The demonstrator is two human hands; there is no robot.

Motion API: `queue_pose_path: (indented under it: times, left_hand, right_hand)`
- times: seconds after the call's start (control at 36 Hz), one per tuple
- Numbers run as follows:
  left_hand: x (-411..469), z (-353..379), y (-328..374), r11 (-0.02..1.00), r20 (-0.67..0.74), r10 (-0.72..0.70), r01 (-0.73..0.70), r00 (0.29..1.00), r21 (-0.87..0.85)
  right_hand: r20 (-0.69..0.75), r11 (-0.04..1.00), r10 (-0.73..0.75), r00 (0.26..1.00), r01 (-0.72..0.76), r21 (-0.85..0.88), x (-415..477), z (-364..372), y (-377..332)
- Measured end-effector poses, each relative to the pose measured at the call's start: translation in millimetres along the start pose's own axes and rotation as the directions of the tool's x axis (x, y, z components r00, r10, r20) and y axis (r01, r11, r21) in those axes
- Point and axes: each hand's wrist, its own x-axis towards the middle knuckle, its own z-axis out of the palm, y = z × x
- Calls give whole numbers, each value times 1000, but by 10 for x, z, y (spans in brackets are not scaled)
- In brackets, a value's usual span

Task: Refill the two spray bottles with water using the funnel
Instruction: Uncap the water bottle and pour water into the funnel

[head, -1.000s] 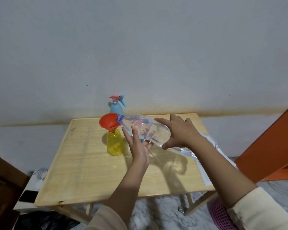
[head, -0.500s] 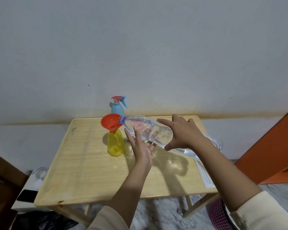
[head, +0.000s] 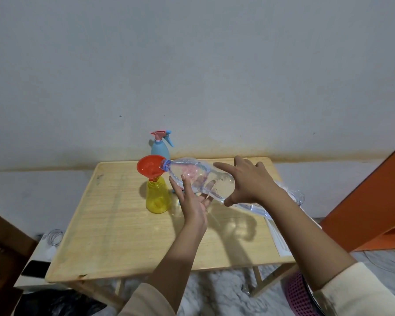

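A yellow spray bottle (head: 157, 199) without its head stands on the wooden table (head: 114, 224), and a red funnel (head: 149, 166) sits in its neck. A clear plastic water bottle (head: 192, 174) lies tilted with its mouth at the funnel's rim. My right hand (head: 249, 181) grips the bottle's rear part from above. My left hand (head: 193, 201) supports the bottle from below with straight fingers. A blue spray bottle (head: 160, 148) with a pink and blue trigger head stands behind the funnel at the table's back edge.
Crumpled clear plastic (head: 294, 195) and white paper (head: 278, 238) lie along the table's right edge. An orange cabinet (head: 374, 208) stands on the right and a pink basket (head: 299, 295) sits on the floor. A white box (head: 43, 247) with a cable is at the left.
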Motion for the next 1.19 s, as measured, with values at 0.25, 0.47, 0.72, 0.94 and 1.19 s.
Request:
queue_pose_path:
  times: [0.25, 0.47, 0.72, 0.94, 1.19]
  left_hand:
    - [-2, -45, 2, 999, 3, -5, 5, 1000, 32]
    - [-66, -59, 41, 995, 30, 34, -37, 999, 98]
    - [-113, -2, 178, 935, 196, 169, -220, 966, 277]
    - [-179, 347, 93, 766, 431, 257, -454, 865, 454]
    - [-267, 705, -81, 637, 621, 62, -510, 781, 578]
  right_hand:
    - [-11, 999, 4, 1000, -3, 33, -37, 52, 2]
    - [-24, 993, 30, 999, -27, 115, -114, 184, 12]
    - [-82, 914, 95, 992, -55, 402, -240, 480, 134]
    - [-171, 692, 263, 949, -62, 720, -390, 797, 335]
    - [-163, 512, 456, 875, -108, 852, -346, 1035, 535]
